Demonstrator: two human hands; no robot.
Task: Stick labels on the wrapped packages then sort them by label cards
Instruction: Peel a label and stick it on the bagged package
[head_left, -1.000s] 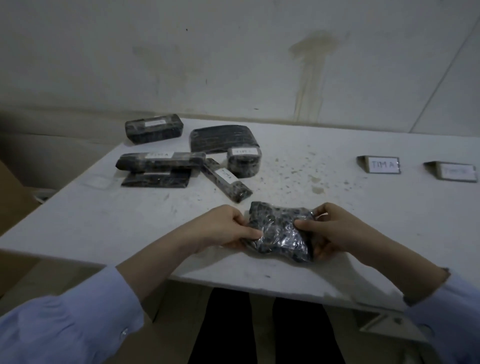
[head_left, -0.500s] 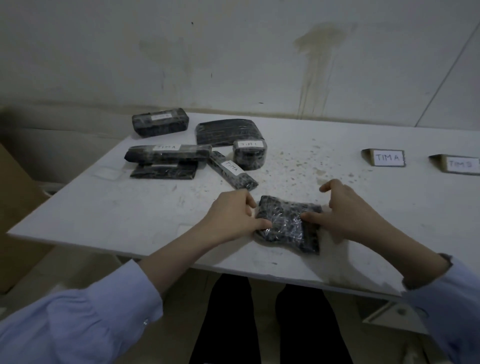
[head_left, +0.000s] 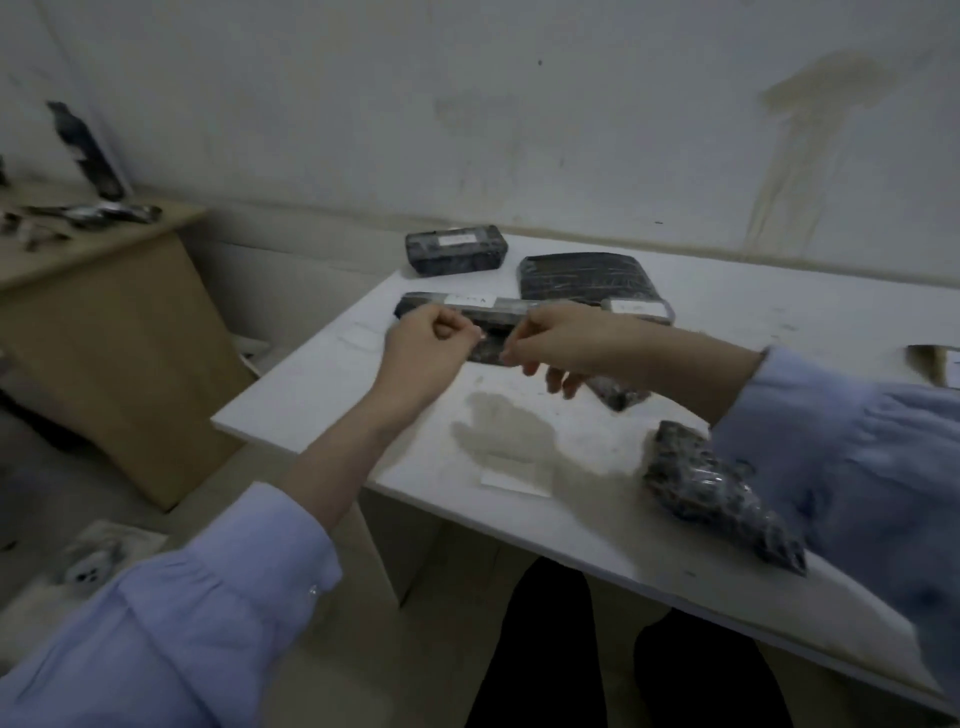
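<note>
Both hands hung in the air at the centre of the frame, above the group of labelled packages. The left hand (head_left: 431, 349) had its fingers curled in, thumb against forefinger. The right hand (head_left: 558, 343) made the same pinch, with its other fingers hanging loose. A small pale speck showed at the left fingertips, but it was too blurred to say whether either hand held a label, so I cannot tell.

The unlabelled package (head_left: 714, 493) lay at the lower right on the surface (head_left: 322, 395), apart from both hands and partly hidden by the right sleeve. A white slip (head_left: 511, 480) lay flat just left of it, near the front edge.

The package looked lumpy and wrapped in crinkled, shiny film. It was probably light and soft, and likely to slide under a push. It would best be steadied by its two ends while a label is pressed on its flattest upper face. A label would be thin and floppy, and best held by its edges.

Behind the hands lay a long package (head_left: 467, 304), a boxy package (head_left: 456, 250) and a flat package (head_left: 587, 278). A label card (head_left: 932, 364) showed at the right edge.
</note>
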